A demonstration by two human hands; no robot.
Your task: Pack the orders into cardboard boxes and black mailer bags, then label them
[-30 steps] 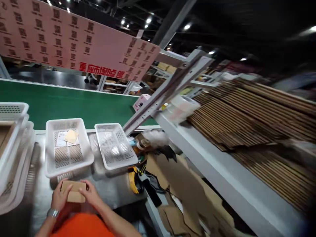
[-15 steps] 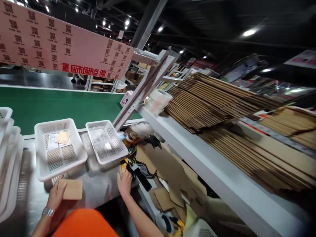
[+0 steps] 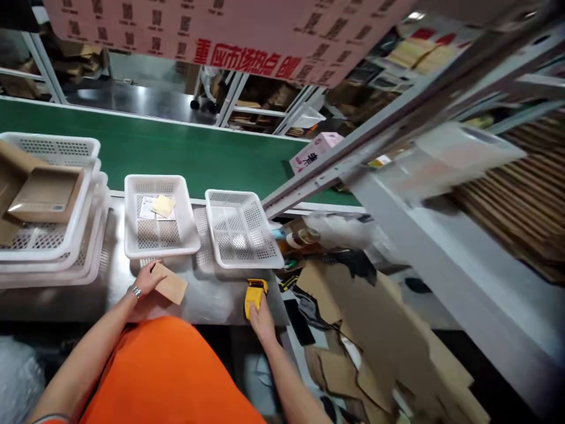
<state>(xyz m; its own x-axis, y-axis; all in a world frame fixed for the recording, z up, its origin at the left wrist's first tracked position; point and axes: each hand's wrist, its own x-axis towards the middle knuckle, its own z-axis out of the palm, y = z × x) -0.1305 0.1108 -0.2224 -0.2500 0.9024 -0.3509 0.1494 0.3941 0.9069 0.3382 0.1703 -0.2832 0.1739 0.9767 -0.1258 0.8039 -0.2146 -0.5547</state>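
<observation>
My left hand (image 3: pixel 148 279) is closed on one end of a small brown cardboard box (image 3: pixel 171 284), held over the metal table just below a white basket (image 3: pixel 189 244). That basket holds some papers and a yellowish slip (image 3: pixel 163 205). My right hand (image 3: pixel 262 321) grips a yellow and black tape dispenser (image 3: pixel 255 297) near the table's right end. Its far end points away from me, and my fingers hide part of it. A second white basket (image 3: pixel 241 261), with nothing visible inside, stands just beyond it.
Stacked white baskets (image 3: pixel 95 168) at the left hold an open cardboard box (image 3: pixel 48 191). A green conveyor belt (image 3: pixel 198 147) runs behind, carrying a pink box (image 3: pixel 315 150). On the right, a slanting metal post (image 3: pixel 326 171), a shelf (image 3: pixel 424 235) and cardboard scraps (image 3: pixel 375 318) crowd the space.
The view has swung right to left and down. My right hand has lifted the tape dispenser from the cluttered right side onto the table area. My left hand still holds the small box, now tilted.
</observation>
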